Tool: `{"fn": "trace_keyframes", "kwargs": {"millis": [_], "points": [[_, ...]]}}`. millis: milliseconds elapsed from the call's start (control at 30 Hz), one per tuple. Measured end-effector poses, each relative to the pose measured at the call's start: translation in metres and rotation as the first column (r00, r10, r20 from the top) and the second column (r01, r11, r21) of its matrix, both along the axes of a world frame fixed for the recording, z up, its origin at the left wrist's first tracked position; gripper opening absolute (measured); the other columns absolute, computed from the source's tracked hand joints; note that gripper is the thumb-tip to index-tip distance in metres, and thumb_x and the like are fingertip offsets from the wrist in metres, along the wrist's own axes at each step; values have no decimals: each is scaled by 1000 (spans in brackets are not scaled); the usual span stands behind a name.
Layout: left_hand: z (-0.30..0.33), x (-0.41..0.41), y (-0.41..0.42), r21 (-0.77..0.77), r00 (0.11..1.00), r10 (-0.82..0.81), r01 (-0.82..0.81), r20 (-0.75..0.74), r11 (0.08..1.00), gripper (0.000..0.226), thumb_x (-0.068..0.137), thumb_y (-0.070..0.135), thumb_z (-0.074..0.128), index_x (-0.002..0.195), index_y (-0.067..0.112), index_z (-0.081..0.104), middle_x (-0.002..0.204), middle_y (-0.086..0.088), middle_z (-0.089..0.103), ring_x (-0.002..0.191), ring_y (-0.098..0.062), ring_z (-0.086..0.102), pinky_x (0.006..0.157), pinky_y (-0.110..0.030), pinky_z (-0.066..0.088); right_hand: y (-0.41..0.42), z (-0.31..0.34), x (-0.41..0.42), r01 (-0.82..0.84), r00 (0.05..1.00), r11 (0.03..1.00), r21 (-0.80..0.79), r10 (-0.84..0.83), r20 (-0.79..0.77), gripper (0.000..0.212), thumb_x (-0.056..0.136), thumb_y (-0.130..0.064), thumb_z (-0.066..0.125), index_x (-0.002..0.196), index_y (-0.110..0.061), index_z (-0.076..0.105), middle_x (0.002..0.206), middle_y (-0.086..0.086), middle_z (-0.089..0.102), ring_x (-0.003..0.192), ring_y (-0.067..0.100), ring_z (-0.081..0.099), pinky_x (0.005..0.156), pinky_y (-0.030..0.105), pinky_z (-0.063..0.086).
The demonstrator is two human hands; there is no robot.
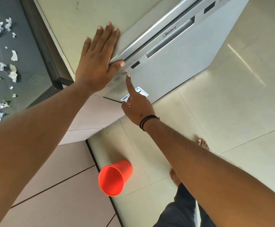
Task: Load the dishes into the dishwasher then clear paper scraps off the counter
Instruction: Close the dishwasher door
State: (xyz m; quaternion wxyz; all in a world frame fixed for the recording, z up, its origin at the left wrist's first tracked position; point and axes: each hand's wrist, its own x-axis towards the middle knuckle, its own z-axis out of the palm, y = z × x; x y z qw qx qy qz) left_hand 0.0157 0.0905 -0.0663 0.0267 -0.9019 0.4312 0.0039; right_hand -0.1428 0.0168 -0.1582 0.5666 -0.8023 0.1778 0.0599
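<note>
Bare forearms, black cord bracelets (147,121) on right wrist, dark trousers (181,208), bare feet (174,176)

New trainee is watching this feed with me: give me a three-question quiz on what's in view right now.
1. True or false: the dishwasher door is shut.
2. Which hand lies flat on the dishwasher's top: left hand or right hand?
3. Where are the paper scraps? A) floor B) dark counter C) orange cup

Key: 1 true; 2 left; 3 B.
</note>
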Motion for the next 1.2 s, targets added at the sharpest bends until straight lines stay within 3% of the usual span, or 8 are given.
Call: {"fn": "trace_keyframes", "kwargs": {"millis": [667,900,1033,1200], "points": [[-5,3,-1,-5,996,-9,9,93,1000,75,102,53,38,162,19,10,170,0,10,157,-24,7,125,-52,13,60,-17,8,-94,992,994,-51,98,83,90,91,-22,52,156,-43,-7,88,7,62,81,25,61,81,44,56],[-5,3,-1,-14,997,-11,12,81,1000,75,101,53,38,162,20,10,170,1,9,157,-23,6,125,-52,12,67,-15,11,-31,995,998,-50,36,89,84,94,-21,51,157,-40,-1,92,6,59,83,24,60,78,41,56],[-5,3,-1,-5,996,-19,19,84,1000,75,102,55,36,162,19,10,170,0,8,157,-24,6,125,-54,13,70,-15,13,10,996,997,-73,-4,91,79,95,-23,50,158,-39,5,97,4,53,84,24,58,70,35,51],[-4,3,0,-7,996,-23,23,81,1000,75,103,55,36,162,19,9,171,-1,7,157,-25,6,125,-54,13,77,-14,16,69,993,995,-73,-61,97,74,96,-25,48,158,-36,10,100,4,47,81,25,56,70,40,55]]}}
